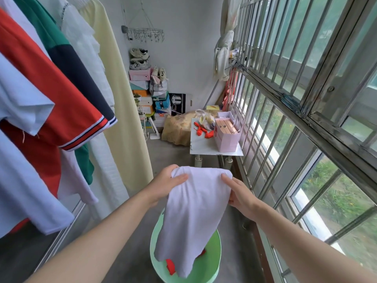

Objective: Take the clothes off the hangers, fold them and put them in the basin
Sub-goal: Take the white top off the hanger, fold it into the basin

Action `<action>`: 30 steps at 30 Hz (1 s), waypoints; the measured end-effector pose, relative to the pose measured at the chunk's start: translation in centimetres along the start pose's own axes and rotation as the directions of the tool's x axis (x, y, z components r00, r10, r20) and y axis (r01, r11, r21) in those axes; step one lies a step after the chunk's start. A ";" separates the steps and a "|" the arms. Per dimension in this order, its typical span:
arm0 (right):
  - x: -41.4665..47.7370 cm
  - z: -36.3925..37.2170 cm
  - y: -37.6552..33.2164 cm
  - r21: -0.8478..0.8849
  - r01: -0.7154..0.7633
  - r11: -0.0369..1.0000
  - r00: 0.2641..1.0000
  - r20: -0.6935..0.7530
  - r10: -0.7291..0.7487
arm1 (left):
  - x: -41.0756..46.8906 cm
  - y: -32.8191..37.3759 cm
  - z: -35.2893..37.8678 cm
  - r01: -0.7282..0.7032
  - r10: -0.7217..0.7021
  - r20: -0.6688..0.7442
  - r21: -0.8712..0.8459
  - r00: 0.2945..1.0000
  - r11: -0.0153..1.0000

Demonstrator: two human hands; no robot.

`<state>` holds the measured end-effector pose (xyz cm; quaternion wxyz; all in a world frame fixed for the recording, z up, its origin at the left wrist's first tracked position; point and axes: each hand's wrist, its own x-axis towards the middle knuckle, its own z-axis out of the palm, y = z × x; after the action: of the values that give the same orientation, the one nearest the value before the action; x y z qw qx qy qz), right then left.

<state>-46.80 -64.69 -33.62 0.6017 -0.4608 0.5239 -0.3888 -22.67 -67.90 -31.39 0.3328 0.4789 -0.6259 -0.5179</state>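
left hand (163, 185), right hand (239, 196) grip white garment (193, 217) top corners | hem over green basin (212, 260) | hanging clothes (61, 103) left

Single head cam, wide-angle, looking fwd and down along balcony, close over basin (212, 260), no 2nd view

2 bare hands, the left hand (163, 185) and the right hand (240, 196), grip 1 white garment (193, 211) over 1 green basin (212, 260). At least 1 red item (170, 266) lies inside the basin. On the left hang 1 light blue shirt (18, 99), 1 red shirt (55, 94), 1 green and navy shirt (61, 48), 1 white lacy garment (85, 48) and 1 pale yellow garment (118, 78). 1 small table (204, 148) carries 1 pink bag (226, 137). 1 clip hanger (146, 34) hangs at the far wall.
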 end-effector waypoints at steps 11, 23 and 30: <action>-0.4 0.5 2.0 -0.048 -0.217 0.975 0.967 0.129 0.221 | 0.6 0.1 -0.4 0.096 -0.120 -0.073 -0.271 0.990 0.958; -0.4 1.4 -2.2 0.346 -0.259 0.902 0.962 0.014 0.271 | 1.3 5.6 -1.6 0.082 -0.148 -0.050 -0.643 0.988 0.761; 0.0 1.8 -3.1 0.312 -0.219 0.925 0.975 0.037 0.218 | -0.2 0.8 0.5 0.436 -0.411 0.201 -0.647 0.889 0.626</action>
<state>-44.97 -65.29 -30.60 0.7073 -0.2983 0.5028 -0.3973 -23.31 -67.54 -30.77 0.3416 0.4491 -0.2691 -0.7805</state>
